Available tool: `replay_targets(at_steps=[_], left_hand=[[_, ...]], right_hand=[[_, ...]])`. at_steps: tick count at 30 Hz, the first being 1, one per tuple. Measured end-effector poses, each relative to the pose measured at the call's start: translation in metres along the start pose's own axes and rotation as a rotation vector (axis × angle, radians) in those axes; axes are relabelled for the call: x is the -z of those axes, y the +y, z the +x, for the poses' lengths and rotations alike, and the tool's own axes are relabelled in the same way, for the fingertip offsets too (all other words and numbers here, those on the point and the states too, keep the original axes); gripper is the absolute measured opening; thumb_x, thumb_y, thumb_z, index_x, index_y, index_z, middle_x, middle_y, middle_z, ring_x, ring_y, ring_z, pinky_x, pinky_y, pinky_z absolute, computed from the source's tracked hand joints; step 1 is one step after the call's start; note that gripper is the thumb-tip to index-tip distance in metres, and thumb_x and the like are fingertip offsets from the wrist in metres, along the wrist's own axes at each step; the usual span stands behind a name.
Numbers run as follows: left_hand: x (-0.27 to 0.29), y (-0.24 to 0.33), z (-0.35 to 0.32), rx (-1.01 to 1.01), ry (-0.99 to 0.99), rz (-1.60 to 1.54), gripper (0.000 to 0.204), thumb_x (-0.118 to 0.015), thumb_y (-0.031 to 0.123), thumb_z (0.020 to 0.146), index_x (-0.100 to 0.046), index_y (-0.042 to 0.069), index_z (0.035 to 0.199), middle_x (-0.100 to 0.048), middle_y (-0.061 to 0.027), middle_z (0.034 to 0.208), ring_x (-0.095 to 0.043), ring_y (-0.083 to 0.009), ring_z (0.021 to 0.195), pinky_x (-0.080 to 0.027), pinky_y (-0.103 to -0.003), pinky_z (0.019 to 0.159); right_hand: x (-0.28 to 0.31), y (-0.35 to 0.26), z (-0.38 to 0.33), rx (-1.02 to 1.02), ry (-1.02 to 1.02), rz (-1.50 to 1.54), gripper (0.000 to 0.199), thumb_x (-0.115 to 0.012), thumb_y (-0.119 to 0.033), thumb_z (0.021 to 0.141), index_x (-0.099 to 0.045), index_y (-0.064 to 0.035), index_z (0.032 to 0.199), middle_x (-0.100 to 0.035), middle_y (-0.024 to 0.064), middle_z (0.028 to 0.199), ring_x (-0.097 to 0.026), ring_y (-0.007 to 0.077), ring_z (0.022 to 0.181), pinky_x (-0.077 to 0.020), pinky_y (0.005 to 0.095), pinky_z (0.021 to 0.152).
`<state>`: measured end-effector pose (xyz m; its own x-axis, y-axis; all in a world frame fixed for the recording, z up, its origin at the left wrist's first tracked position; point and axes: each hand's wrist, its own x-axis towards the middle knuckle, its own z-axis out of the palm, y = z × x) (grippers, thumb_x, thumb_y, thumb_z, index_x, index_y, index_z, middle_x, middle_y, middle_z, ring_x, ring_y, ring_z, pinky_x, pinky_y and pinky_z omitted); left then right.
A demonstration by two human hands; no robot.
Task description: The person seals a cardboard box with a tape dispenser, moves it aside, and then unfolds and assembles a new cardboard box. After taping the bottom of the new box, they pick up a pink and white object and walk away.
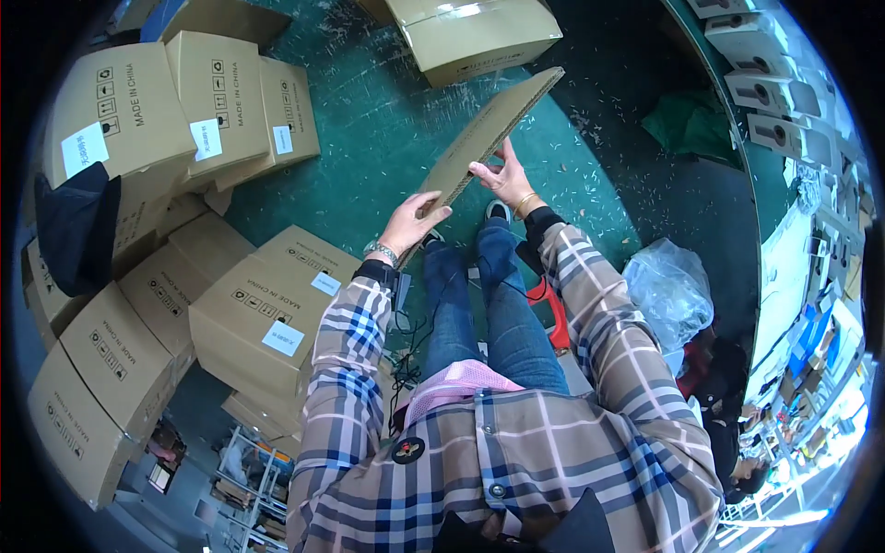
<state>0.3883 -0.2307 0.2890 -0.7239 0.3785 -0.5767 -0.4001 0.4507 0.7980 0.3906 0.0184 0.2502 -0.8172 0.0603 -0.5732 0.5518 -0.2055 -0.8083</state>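
Observation:
A flat brown cardboard sheet (489,129) is held up in front of me, tilted so that it runs from my left wrist up to the far right. Its corrugated edge faces me. My left hand (415,223) grips the near end, thumb lying over the edge. Farther along, my right hand (505,182) has its thumb on the edge and its fingers partly hidden behind the sheet. Left of my legs stands a closed carton (249,258) with white labels on it.
Stacked cartons (129,101) fill the left side, with a dark cloth (78,230) over one corner. Another carton (479,37) sits ahead. A red tool-like object (550,313) and a clear plastic bag (671,290) lie right of my legs. A workbench (770,230) edges the right; scraps litter the green floor.

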Motion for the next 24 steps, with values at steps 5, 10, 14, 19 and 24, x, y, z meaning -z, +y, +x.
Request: replay_targets(at_steps=[5, 10, 14, 19, 24], left_hand=[[0.024, -0.006, 0.009, -0.152, 0.06, 0.124, 0.043, -0.076, 0.032, 0.092, -0.068, 0.007, 0.127, -0.07, -0.0109, 0.112, -0.067, -0.0202, 0.107, -0.052, -0.033, 0.095], [0.049, 0.015, 0.009, -0.272, 0.262, 0.598, 0.033, -0.07, 0.033, 0.094, -0.071, 0.01, 0.117, -0.071, -0.0107, 0.114, -0.067, -0.0276, 0.105, -0.054, -0.038, 0.089], [0.076, 0.029, 0.012, -0.117, 0.291, 0.863, 0.028, -0.065, 0.037, 0.095, -0.071, 0.012, 0.105, -0.071, -0.0129, 0.109, -0.067, -0.0344, 0.098, -0.054, -0.044, 0.08], [0.145, 0.014, 0.023, -0.265, 0.561, 0.957, 0.031, -0.059, 0.043, 0.098, -0.065, 0.013, 0.095, -0.07, -0.0162, 0.088, -0.068, -0.04, 0.081, -0.054, -0.052, 0.067], [0.193, 0.005, 0.032, 0.049, 0.809, 0.952, 0.028, -0.061, 0.042, 0.097, -0.064, 0.017, 0.11, -0.071, -0.0184, 0.091, -0.067, -0.0424, 0.085, -0.053, -0.053, 0.07]], right_hand=[[-0.007, -0.005, 0.001, 0.077, -0.084, -0.036, 0.106, -0.084, -0.024, 0.084, -0.012, -0.0087, 0.16, -0.043, 0.023, 0.149, -0.069, 0.0278, 0.107, -0.0585, 0.0373, 0.086], [0.005, 0.001, -0.016, 0.046, 0.032, -0.039, 0.087, -0.077, -0.014, 0.084, -0.025, -0.0049, 0.153, -0.056, 0.0232, 0.139, -0.071, 0.0263, 0.101, -0.059, 0.0378, 0.084], [0.025, -0.01, -0.012, 0.15, 0.453, -0.44, 0.074, -0.069, -0.007, 0.084, -0.032, -0.004, 0.148, -0.068, 0.0187, 0.118, -0.073, 0.0249, 0.092, -0.0598, 0.0383, 0.076], [0.053, -0.013, -0.043, 0.251, 0.331, -0.848, 0.074, -0.062, -0.008, 0.084, -0.031, -0.005, 0.151, -0.071, 0.0265, 0.102, -0.071, 0.0399, 0.091, -0.0572, 0.0477, 0.082], [0.053, -0.035, -0.061, 0.152, 0.136, -1.036, 0.077, -0.058, -0.012, 0.087, -0.023, -0.0078, 0.155, -0.069, 0.0316, 0.102, -0.067, 0.0487, 0.092, -0.0554, 0.0517, 0.085]])
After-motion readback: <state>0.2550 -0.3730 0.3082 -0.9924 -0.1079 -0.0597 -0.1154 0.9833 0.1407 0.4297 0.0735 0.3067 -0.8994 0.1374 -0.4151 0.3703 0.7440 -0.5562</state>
